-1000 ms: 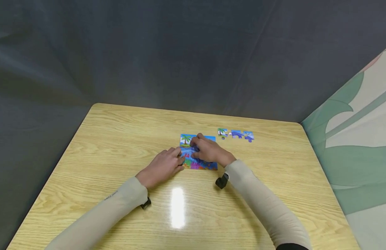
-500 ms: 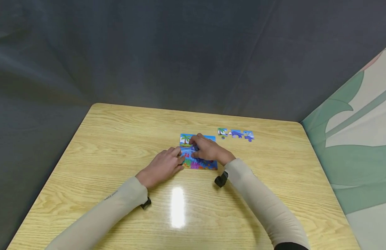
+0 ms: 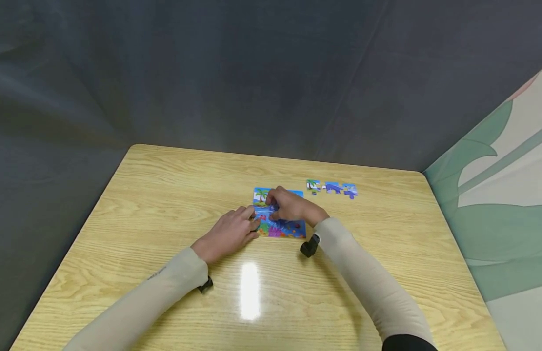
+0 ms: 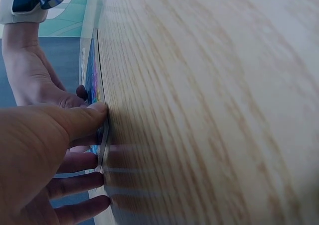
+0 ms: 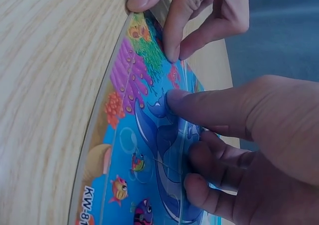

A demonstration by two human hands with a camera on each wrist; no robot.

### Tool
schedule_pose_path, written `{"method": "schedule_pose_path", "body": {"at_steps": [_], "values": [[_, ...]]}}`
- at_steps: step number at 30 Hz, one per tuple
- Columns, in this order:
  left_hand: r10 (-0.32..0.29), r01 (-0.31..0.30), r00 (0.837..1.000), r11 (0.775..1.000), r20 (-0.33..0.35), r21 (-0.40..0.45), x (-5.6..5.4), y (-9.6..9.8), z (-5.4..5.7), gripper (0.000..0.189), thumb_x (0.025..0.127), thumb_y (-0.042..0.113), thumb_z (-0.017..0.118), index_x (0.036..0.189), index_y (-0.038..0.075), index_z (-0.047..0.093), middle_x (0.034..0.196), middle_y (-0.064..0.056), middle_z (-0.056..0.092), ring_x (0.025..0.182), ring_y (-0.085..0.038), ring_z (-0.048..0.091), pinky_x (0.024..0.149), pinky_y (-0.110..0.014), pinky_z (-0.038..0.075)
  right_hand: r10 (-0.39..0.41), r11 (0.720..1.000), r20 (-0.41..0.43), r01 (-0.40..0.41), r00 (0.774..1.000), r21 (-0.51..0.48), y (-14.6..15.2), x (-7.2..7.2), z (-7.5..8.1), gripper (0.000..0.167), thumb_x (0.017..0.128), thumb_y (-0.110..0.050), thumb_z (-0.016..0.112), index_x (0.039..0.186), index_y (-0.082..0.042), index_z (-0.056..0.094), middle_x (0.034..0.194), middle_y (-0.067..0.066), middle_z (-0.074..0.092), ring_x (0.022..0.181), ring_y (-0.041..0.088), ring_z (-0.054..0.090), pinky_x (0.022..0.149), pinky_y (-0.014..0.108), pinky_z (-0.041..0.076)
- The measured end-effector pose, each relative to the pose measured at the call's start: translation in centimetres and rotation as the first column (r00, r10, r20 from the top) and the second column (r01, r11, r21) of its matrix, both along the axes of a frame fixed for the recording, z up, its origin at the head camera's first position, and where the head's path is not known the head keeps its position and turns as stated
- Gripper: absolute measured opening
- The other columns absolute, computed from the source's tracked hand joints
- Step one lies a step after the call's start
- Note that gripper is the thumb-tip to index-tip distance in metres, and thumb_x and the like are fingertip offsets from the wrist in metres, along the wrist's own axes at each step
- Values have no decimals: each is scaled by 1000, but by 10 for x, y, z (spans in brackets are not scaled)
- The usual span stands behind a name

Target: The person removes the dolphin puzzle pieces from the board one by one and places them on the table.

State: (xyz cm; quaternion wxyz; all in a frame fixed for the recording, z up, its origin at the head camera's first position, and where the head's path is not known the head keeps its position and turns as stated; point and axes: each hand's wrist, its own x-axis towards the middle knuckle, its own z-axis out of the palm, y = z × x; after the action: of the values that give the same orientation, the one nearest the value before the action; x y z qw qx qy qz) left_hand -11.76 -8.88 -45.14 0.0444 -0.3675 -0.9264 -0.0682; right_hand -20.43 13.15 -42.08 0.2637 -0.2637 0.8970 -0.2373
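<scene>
A blue sea-scene jigsaw puzzle [image 3: 275, 230] lies flat on the table, with dolphins, coral, fish and a palm tree printed on it. My left hand [image 3: 232, 231] rests at its left side; in the left wrist view the thumb [image 4: 97, 108] touches the edge and the other fingers are spread out. Over the middle of the picture, my right hand [image 3: 292, 205] curls its thumb and fingers around a small blue puzzle piece [image 5: 193, 130], mostly hidden by the fingertips. The right thumb [image 5: 178, 99] sits by the dolphin's tail.
Beyond the puzzle to the right, three loose puzzle pieces lie in a row: one with a palm tree [image 3: 312, 185], one with a dolphin [image 3: 332, 188] and another blue one [image 3: 350, 190]. A dark curtain [image 3: 271, 87] hangs behind the wooden table [image 3: 174, 185].
Both hands stay at the same places on the puzzle. The right wrist and forearm have shifted very slightly up and left.
</scene>
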Motion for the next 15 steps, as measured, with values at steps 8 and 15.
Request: {"method": "schedule_pose_path", "body": {"at_steps": [8, 15], "values": [[-1, 1, 1000, 1000, -18, -4, -1, 1, 4, 26, 103, 33, 73, 119, 14, 81, 109, -4, 59, 94, -23, 57, 71, -35, 55, -23, 998, -21, 21, 1000, -66, 1, -4, -4, 36, 93, -9, 82, 122, -4, 61, 122, 13, 60, 104, 23, 55, 97, 40, 52], [-4, 4, 1000, 1000, -12, -4, 0, 1, 4, 26, 104, 33, 72, 120, 14, 81, 110, -4, 59, 96, -23, 59, 73, -36, 56, -32, 989, -39, 26, 999, -144, 7, -5, -14, 32, 93, -6, 82, 117, -7, 62, 116, 9, 63, 97, 21, 52, 89, 36, 48]]}}
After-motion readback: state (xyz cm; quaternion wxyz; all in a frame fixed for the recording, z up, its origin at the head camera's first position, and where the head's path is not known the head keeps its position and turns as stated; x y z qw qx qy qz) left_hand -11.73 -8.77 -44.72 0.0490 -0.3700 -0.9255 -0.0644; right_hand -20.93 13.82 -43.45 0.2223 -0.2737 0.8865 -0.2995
